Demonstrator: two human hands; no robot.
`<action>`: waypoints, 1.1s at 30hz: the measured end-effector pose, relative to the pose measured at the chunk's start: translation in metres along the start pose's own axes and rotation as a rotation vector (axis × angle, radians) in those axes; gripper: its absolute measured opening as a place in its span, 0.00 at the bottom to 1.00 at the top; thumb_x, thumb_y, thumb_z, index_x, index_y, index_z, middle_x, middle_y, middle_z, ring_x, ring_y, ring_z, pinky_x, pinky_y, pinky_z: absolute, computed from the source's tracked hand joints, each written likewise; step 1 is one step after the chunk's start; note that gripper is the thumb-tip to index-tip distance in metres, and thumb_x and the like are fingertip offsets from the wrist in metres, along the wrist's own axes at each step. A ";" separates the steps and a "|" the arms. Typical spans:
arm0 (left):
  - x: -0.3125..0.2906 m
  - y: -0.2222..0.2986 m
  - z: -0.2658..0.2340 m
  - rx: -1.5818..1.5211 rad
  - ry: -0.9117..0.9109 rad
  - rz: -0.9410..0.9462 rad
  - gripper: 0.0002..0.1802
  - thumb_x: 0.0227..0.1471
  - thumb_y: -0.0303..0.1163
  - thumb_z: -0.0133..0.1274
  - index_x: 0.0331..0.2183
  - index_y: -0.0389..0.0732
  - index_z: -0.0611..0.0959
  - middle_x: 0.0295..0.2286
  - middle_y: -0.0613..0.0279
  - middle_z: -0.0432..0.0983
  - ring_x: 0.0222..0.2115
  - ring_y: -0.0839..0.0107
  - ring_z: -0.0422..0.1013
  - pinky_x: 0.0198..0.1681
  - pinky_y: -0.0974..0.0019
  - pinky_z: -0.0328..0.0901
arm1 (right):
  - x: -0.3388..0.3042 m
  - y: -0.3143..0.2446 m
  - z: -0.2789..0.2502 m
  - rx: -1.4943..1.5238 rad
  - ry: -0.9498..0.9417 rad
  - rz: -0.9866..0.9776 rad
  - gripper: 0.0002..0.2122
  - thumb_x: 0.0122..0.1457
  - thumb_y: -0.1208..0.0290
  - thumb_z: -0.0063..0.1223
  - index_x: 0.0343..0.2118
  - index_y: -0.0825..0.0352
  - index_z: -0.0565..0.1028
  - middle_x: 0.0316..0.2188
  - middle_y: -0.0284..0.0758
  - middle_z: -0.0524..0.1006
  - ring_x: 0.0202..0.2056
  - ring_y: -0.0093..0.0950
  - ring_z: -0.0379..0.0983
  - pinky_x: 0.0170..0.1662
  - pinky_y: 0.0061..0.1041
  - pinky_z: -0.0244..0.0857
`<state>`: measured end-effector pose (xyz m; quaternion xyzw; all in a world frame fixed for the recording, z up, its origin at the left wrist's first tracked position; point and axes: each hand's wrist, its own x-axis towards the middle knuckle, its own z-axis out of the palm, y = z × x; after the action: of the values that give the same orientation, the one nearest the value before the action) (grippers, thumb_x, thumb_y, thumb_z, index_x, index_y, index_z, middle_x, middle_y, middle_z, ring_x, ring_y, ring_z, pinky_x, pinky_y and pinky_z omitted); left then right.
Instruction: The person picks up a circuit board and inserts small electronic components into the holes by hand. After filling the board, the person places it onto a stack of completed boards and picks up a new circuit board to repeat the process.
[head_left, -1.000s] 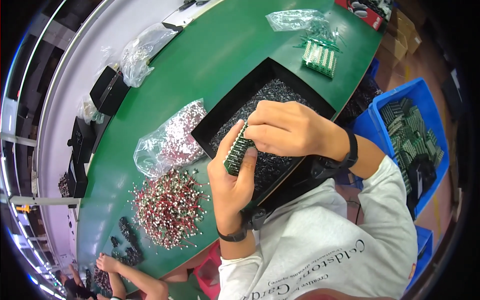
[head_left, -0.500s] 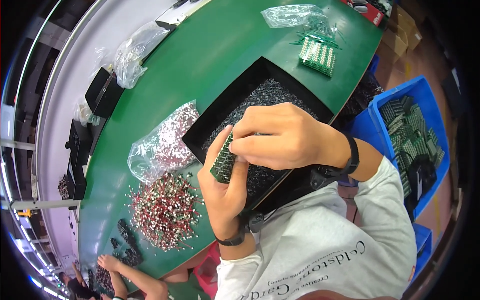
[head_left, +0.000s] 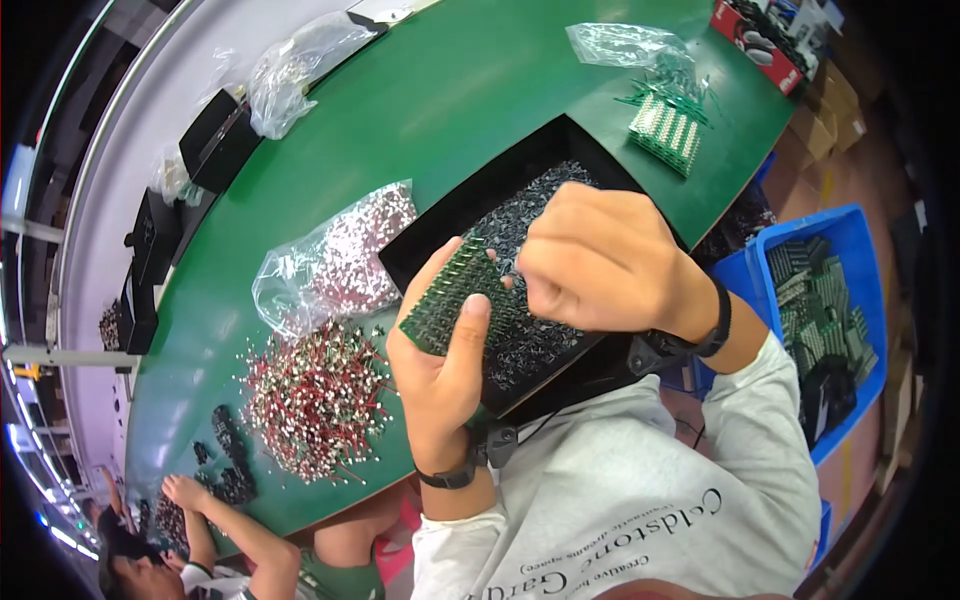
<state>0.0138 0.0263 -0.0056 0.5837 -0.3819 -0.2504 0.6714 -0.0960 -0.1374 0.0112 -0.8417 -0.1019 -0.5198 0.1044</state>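
Note:
My left hand (head_left: 432, 385) grips a green circuit board panel (head_left: 450, 300) with rows of small dark parts standing on it, the thumb lying across its face. Just right of the panel is my right hand (head_left: 605, 262), closed with curled fingers, apart from the board. Whatever its fingertips hold, if anything, is hidden. Both hands are above a black tray (head_left: 545, 142). A heap of small dark pieces (head_left: 540, 350) fills its bottom, partly covered by my hands.
Left of the tray lie a clear bag of white parts (head_left: 355, 250) and a pile of red-wired connectors (head_left: 312, 405). Green panels (head_left: 665, 135) rest at the far right. A blue bin (head_left: 872, 260) of boards stands beside the table. A co-worker's hand (head_left: 186, 493) is at lower left.
My right hand has drawn away from the board toward the right. My left hand has turned the panel so more of its face shows. The whole view has shifted somewhat.

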 end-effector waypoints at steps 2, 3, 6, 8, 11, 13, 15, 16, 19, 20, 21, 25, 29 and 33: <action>0.000 -0.005 -0.001 0.075 -0.016 0.049 0.24 0.58 0.22 0.54 0.56 0.29 0.74 0.43 0.56 0.80 0.41 0.76 0.73 0.47 0.71 0.67 | -0.003 -0.003 0.002 0.016 -0.087 0.109 0.11 0.38 0.85 0.64 0.28 0.70 0.76 0.24 0.35 0.73 0.22 0.33 0.71 0.23 0.27 0.67; 0.000 -0.005 -0.002 0.076 -0.018 0.047 0.24 0.58 0.22 0.54 0.56 0.29 0.74 0.43 0.56 0.80 0.41 0.76 0.73 0.47 0.71 0.67 | -0.003 -0.004 0.004 0.046 -0.107 0.120 0.12 0.38 0.84 0.65 0.29 0.70 0.77 0.25 0.34 0.73 0.23 0.33 0.72 0.24 0.27 0.67; 0.001 -0.007 0.003 0.104 0.012 0.052 0.24 0.57 0.22 0.56 0.55 0.30 0.75 0.39 0.58 0.81 0.35 0.79 0.73 0.41 0.74 0.68 | 0.005 -0.009 0.007 0.104 -0.008 0.097 0.14 0.38 0.83 0.66 0.31 0.71 0.77 0.26 0.35 0.74 0.25 0.32 0.73 0.25 0.27 0.69; -0.002 -0.010 0.002 0.142 -0.020 0.046 0.25 0.56 0.22 0.55 0.56 0.30 0.75 0.37 0.59 0.81 0.34 0.80 0.73 0.39 0.74 0.68 | 0.007 -0.012 0.010 0.131 -0.026 0.070 0.14 0.38 0.82 0.66 0.31 0.71 0.77 0.27 0.35 0.74 0.26 0.32 0.73 0.25 0.27 0.69; 0.003 -0.008 0.000 0.245 -0.075 0.086 0.26 0.54 0.20 0.55 0.56 0.30 0.75 0.34 0.57 0.82 0.31 0.79 0.74 0.36 0.72 0.69 | 0.010 -0.012 0.013 0.147 -0.079 -0.013 0.13 0.38 0.79 0.63 0.32 0.72 0.77 0.28 0.35 0.74 0.26 0.33 0.74 0.26 0.26 0.71; 0.002 -0.012 -0.001 0.352 -0.068 0.217 0.26 0.52 0.21 0.55 0.55 0.30 0.76 0.34 0.53 0.82 0.32 0.76 0.76 0.37 0.70 0.70 | 0.010 -0.014 0.014 0.159 -0.133 -0.027 0.13 0.39 0.76 0.60 0.31 0.72 0.77 0.29 0.35 0.74 0.26 0.33 0.75 0.25 0.25 0.71; 0.000 -0.012 -0.001 0.378 -0.075 0.166 0.26 0.51 0.22 0.56 0.54 0.30 0.76 0.35 0.50 0.82 0.33 0.72 0.78 0.38 0.68 0.70 | 0.009 -0.016 0.013 0.172 -0.121 -0.044 0.13 0.39 0.75 0.59 0.31 0.72 0.77 0.28 0.35 0.74 0.26 0.33 0.75 0.24 0.24 0.71; 0.001 -0.013 -0.001 0.380 -0.086 0.193 0.26 0.51 0.22 0.56 0.54 0.30 0.76 0.36 0.49 0.82 0.33 0.71 0.79 0.39 0.67 0.71 | 0.006 -0.016 0.015 0.140 -0.095 -0.079 0.12 0.39 0.75 0.59 0.31 0.72 0.77 0.28 0.35 0.73 0.26 0.33 0.75 0.24 0.24 0.71; 0.000 -0.013 -0.003 0.393 -0.112 0.229 0.26 0.53 0.22 0.55 0.54 0.30 0.76 0.37 0.49 0.82 0.35 0.71 0.78 0.40 0.67 0.71 | 0.006 -0.018 0.015 0.125 -0.074 -0.117 0.11 0.39 0.77 0.60 0.30 0.73 0.76 0.27 0.36 0.73 0.25 0.33 0.74 0.24 0.25 0.70; 0.000 -0.013 -0.004 0.404 -0.129 0.234 0.25 0.54 0.23 0.55 0.54 0.30 0.76 0.38 0.50 0.82 0.36 0.72 0.78 0.41 0.68 0.70 | 0.006 -0.018 0.014 0.141 -0.081 -0.118 0.11 0.39 0.80 0.61 0.29 0.72 0.76 0.26 0.36 0.73 0.25 0.33 0.74 0.24 0.25 0.70; 0.000 -0.013 -0.003 0.406 -0.127 0.234 0.25 0.54 0.23 0.55 0.54 0.30 0.76 0.38 0.50 0.82 0.36 0.72 0.78 0.41 0.68 0.70 | 0.005 -0.016 0.013 0.143 -0.079 -0.120 0.11 0.39 0.80 0.61 0.29 0.72 0.76 0.26 0.36 0.73 0.25 0.33 0.74 0.24 0.25 0.70; 0.001 -0.011 0.003 0.094 0.017 0.066 0.23 0.59 0.26 0.56 0.55 0.30 0.75 0.41 0.55 0.82 0.40 0.75 0.75 0.45 0.70 0.69 | -0.005 -0.004 0.003 0.100 0.000 0.105 0.10 0.39 0.85 0.62 0.28 0.71 0.76 0.23 0.35 0.72 0.21 0.33 0.71 0.23 0.27 0.68; 0.001 -0.013 0.002 0.271 -0.038 0.146 0.24 0.58 0.25 0.56 0.55 0.29 0.74 0.40 0.53 0.82 0.38 0.74 0.76 0.43 0.70 0.69 | -0.004 -0.015 0.009 0.205 -0.030 0.114 0.13 0.39 0.82 0.68 0.31 0.70 0.78 0.27 0.36 0.74 0.26 0.34 0.73 0.26 0.28 0.70; 0.001 -0.008 -0.001 0.384 -0.128 0.089 0.27 0.54 0.26 0.54 0.55 0.29 0.74 0.41 0.49 0.81 0.38 0.72 0.77 0.44 0.68 0.70 | 0.005 -0.022 0.017 0.267 -0.066 0.010 0.13 0.40 0.76 0.62 0.32 0.73 0.77 0.30 0.37 0.74 0.29 0.34 0.75 0.28 0.27 0.72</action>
<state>0.0163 0.0250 -0.0129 0.6663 -0.4901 -0.1798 0.5325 -0.0855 -0.1110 0.0095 -0.8376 -0.1694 -0.4729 0.2148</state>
